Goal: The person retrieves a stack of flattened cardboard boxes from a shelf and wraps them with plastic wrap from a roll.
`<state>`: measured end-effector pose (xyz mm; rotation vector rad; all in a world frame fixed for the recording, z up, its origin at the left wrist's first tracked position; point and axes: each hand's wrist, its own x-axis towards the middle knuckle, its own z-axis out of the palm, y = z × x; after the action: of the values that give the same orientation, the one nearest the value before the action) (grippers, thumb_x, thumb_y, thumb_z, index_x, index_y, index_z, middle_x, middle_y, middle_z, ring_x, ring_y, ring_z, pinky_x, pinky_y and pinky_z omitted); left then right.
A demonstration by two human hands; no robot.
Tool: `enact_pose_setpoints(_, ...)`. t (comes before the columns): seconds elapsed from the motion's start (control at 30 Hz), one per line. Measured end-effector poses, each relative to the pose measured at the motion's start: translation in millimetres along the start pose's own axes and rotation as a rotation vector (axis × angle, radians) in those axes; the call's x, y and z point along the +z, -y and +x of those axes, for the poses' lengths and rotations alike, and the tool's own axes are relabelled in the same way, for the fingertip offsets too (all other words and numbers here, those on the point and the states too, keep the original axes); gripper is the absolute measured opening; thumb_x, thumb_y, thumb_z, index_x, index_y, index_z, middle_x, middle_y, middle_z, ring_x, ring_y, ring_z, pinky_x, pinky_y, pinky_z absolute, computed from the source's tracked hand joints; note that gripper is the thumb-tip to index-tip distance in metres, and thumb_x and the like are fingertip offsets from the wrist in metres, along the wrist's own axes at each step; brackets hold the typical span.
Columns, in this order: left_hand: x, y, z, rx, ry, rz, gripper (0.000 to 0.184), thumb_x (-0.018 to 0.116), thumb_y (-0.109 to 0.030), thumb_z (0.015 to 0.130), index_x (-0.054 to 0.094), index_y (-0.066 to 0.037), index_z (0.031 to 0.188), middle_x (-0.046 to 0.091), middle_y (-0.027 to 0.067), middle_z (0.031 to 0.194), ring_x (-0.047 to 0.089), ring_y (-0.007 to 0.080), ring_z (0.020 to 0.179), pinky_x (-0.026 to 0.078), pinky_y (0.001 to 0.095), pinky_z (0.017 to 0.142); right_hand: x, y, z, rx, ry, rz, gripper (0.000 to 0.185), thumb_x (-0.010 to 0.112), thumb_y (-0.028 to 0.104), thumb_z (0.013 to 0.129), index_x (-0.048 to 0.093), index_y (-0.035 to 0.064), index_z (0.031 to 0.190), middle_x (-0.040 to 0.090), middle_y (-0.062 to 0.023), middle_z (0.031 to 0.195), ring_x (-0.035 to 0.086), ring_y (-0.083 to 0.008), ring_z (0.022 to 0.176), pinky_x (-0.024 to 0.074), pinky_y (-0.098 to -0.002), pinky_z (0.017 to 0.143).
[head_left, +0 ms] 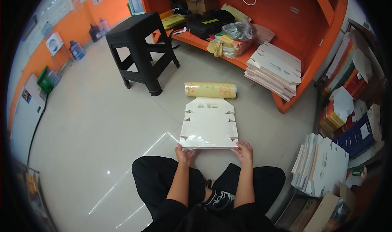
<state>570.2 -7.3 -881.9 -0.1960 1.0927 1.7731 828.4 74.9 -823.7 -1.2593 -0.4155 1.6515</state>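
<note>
A stack of flat white cardboard boxes point(209, 123) lies on the floor in front of my crossed legs. Shiny clear film covers its near part, with some crumpled film along the near edge. My left hand point(185, 154) is closed on the near left corner of the stack. At the near right corner, my right hand point(244, 151) grips the edge, thumb on top. Whether the fingers hold the film, the cardboard or both is hard to make out. Touching the far edge of the stack is a roll of yellowish plastic wrap point(210, 90), lying crosswise.
A black plastic stool point(141, 48) stands ahead to the left. More flat white boxes point(274, 66) are stacked on the orange shelf point(300, 48), among bags. At right, another bundle of flat boxes point(322, 164) leans beside cartons and a blue box point(359, 134).
</note>
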Motion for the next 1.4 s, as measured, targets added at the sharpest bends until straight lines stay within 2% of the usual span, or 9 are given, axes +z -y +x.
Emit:
enact_pose_setpoints(0.2,4,-17,-11,-0.003,-0.122,0.224,0.038,0.043,-0.036,0.089,0.041,-0.005,0.111,0.043,0.0137,0.111,0.05,0.0271,0.091,0.045,0.0379,0.079,-10,-11,17,0.078,-0.021,0.102,0.053,0.061,-0.004,0.073,0.035,-0.0075,0.119,0.052,-0.0197,0.1,0.057,-0.0317,0.087,0.0541,-0.0466,0.072)
enact_pose_setpoints(0.27,4,-19,-9,-0.101,-0.15,-0.097,0.038,0.053,-0.034,0.086,0.048,-0.004,0.109,0.047,0.0104,0.103,0.049,0.0217,0.091,0.043,0.0312,0.083,-15,-15,21,0.095,-0.006,0.137,0.051,0.061,-0.003,0.073,0.037,-0.007,0.118,0.053,-0.0189,0.1,0.057,-0.0315,0.087,0.0542,-0.0468,0.072)
enact_pose_setpoints(0.37,11,-19,-11,-0.046,-0.031,-0.323,0.034,0.063,-0.027,0.081,0.052,-0.004,0.104,0.047,0.0087,0.109,0.05,0.0189,0.096,0.042,0.028,0.09,-16,-20,24,0.112,0.005,0.173,0.037,0.061,-0.001,0.074,0.046,-0.0049,0.108,0.056,-0.016,0.096,0.058,-0.0292,0.086,0.0545,-0.0455,0.072)
enact_pose_setpoints(0.57,19,-17,-13,0.115,0.153,-0.343,0.028,0.061,-0.021,0.083,0.053,-0.004,0.105,0.053,0.0032,0.102,0.05,0.0109,0.096,0.043,0.0221,0.085,-19,-22,29,0.164,0.073,0.247,0.02,0.06,0.003,0.077,0.054,-0.0019,0.095,0.058,-0.0124,0.09,0.058,-0.0247,0.084,0.0549,-0.0424,0.073)
enact_pose_setpoints(0.9,31,-28,-39,0.119,0.114,-0.399,0.03,0.06,-0.015,0.083,0.052,-0.004,0.109,0.052,0.0052,0.11,0.05,0.0142,0.099,0.043,0.0242,0.086,-14,-21,20,0.182,0.069,0.275,0.023,0.061,0.004,0.077,0.053,-0.0028,0.098,0.057,-0.0136,0.094,0.057,-0.0255,0.087,0.0542,-0.0431,0.076)
enact_pose_setpoints(1.07,30,-21,-38,0.267,0.183,-0.097,0.038,0.058,-0.002,0.08,0.046,-0.001,0.117,0.05,0.0065,0.114,0.049,0.0157,0.101,0.042,0.0237,0.085,-15,-23,23,0.174,0.088,0.264,0.023,0.061,0.004,0.077,0.054,-0.0029,0.097,0.057,-0.0137,0.094,0.057,-0.0254,0.087,0.0542,-0.0423,0.076)
enact_pose_setpoints(1.2,18,-23,-25,0.239,0.232,-0.156,0.041,0.056,0.005,0.077,0.046,0.002,0.117,0.05,0.0081,0.114,0.049,0.0162,0.103,0.041,0.0243,0.086,-16,-23,24,0.186,0.083,0.276,0.022,0.061,0.004,0.077,0.054,-0.0025,0.097,0.057,-0.0134,0.093,0.058,-0.025,0.086,0.0543,-0.0412,0.076)
enact_pose_setpoints(1.3,8,-26,-11,0.258,0.2,-0.043,0.043,0.057,0.008,0.074,0.047,0.003,0.116,0.054,0.0099,0.108,0.052,0.0154,0.098,0.042,0.0259,0.085,-19,-23,25,0.192,0.1,0.277,0.021,0.061,0.004,0.077,0.054,-0.0023,0.096,0.057,-0.0127,0.093,0.058,-0.0246,0.085,0.0543,-0.0412,0.076)
enact_pose_setpoints(1.4,2,-21,0,0.45,0.082,0.265,0.039,0.058,0.008,0.073,0.049,0.003,0.11,0.057,0.0115,0.099,0.055,0.016,0.091,0.045,0.0263,0.082,-21,-25,27,0.195,0.127,0.26,0.02,0.061,0.003,0.077,0.054,-0.0021,0.095,0.057,-0.012,0.091,0.058,-0.0243,0.084,0.0543,-0.0423,0.075)
